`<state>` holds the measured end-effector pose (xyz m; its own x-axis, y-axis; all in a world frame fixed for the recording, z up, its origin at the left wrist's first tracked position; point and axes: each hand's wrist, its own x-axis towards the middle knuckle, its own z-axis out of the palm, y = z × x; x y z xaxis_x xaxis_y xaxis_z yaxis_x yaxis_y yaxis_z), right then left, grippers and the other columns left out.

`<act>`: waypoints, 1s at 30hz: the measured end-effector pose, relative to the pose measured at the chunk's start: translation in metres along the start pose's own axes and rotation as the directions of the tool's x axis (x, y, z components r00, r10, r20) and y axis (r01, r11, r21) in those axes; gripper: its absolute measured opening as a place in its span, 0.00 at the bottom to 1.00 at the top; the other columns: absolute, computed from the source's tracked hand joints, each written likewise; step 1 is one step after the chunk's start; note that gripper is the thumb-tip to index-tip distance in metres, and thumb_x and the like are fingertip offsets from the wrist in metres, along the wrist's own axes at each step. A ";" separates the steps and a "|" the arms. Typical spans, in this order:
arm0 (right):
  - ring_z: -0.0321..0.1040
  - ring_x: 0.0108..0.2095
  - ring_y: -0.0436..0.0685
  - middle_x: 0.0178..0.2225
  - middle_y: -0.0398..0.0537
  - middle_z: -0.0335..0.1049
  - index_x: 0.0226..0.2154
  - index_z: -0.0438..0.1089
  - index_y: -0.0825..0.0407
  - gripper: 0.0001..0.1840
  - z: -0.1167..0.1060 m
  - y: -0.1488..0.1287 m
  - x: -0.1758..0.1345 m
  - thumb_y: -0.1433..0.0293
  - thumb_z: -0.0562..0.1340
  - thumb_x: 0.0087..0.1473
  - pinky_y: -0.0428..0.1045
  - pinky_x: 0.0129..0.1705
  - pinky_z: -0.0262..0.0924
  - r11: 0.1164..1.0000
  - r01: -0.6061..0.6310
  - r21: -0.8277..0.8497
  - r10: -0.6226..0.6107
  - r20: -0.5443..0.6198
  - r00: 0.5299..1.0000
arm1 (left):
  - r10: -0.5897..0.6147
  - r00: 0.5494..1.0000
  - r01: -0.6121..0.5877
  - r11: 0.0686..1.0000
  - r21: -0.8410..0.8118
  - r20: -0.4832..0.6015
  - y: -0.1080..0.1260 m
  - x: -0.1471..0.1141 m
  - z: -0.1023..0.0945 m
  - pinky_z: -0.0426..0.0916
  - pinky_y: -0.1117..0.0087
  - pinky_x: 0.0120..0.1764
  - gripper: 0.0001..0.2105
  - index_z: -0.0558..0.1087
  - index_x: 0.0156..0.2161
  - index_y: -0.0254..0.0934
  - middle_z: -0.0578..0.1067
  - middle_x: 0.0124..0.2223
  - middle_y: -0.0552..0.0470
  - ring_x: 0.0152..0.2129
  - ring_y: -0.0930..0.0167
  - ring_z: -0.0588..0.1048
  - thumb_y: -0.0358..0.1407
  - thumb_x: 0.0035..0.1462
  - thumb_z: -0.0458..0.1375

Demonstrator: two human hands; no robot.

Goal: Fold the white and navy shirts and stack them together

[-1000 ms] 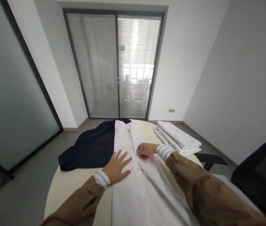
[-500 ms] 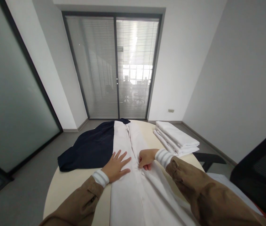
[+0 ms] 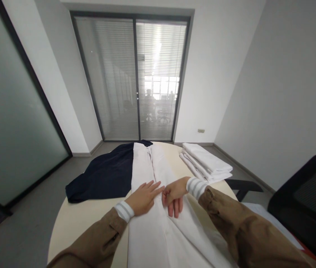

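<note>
A long white garment (image 3: 149, 238) with a front opening and small buttons lies lengthwise over the table toward me. My left hand (image 3: 144, 199) rests on it palm down, fingers stretched out, its fingertips reaching my right hand. At the front edge, my right hand (image 3: 174, 193) pinches the white cloth between thumb and forefinger, while its other fingers hang downward. Exactly what lies under the pinch is hidden. Left of the white garment, a dark navy cloth item (image 3: 102, 178) is spread out and touches its side.
The round cream table (image 3: 63, 230) carries everything. A stack of folded white cloth (image 3: 207, 163) sits at its far right. A black chair (image 3: 306, 190) stands close on the right, near white material (image 3: 266, 219). Beyond the table is a glass door with blinds (image 3: 158, 82).
My left hand has slid right and its fingers have drawn closer together, up to my right hand. The lower fingers of my right hand have straightened downward. The view has shifted slightly.
</note>
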<state>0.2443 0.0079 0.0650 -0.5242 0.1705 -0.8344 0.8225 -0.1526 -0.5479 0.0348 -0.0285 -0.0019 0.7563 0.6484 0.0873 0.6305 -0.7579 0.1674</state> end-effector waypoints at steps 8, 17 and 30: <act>0.73 0.21 0.56 0.23 0.48 0.76 0.21 0.76 0.52 0.22 0.028 0.021 0.003 0.58 0.79 0.23 0.47 0.22 0.70 0.965 -0.139 -0.221 0.168 0.118 0.979 | -0.006 1.000 0.006 1.000 0.011 0.008 0.003 0.005 0.008 0.53 0.48 0.64 0.30 0.56 0.67 0.47 0.53 0.71 0.51 0.68 0.60 0.51 0.26 0.61 0.48; 0.78 0.31 0.52 0.31 0.39 0.79 0.30 0.78 0.44 0.14 0.063 0.007 -0.013 0.65 0.75 0.35 0.42 0.31 0.67 0.987 -0.010 -0.158 0.087 0.486 0.870 | -0.011 1.000 0.011 1.000 0.004 -0.013 0.003 0.005 0.010 0.53 0.49 0.64 0.29 0.58 0.67 0.47 0.55 0.71 0.51 0.68 0.60 0.52 0.26 0.61 0.49; 0.66 0.23 0.48 0.24 0.42 0.71 0.38 0.69 0.55 0.11 -0.034 0.045 0.019 0.64 0.62 0.55 0.42 0.25 0.57 0.841 0.501 -0.202 -0.450 -0.776 0.443 | 0.247 0.964 -0.246 0.969 0.026 -0.102 0.027 0.005 -0.014 0.68 0.62 0.50 0.12 0.76 0.51 0.48 0.74 0.49 0.49 0.44 0.66 0.73 0.40 0.67 0.54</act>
<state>0.2787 0.0377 0.0262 -0.4308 0.8992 -0.0759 0.4740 0.1539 -0.8670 0.0535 -0.0448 0.0168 0.8670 0.4445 0.2254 0.4295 -0.8958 0.1148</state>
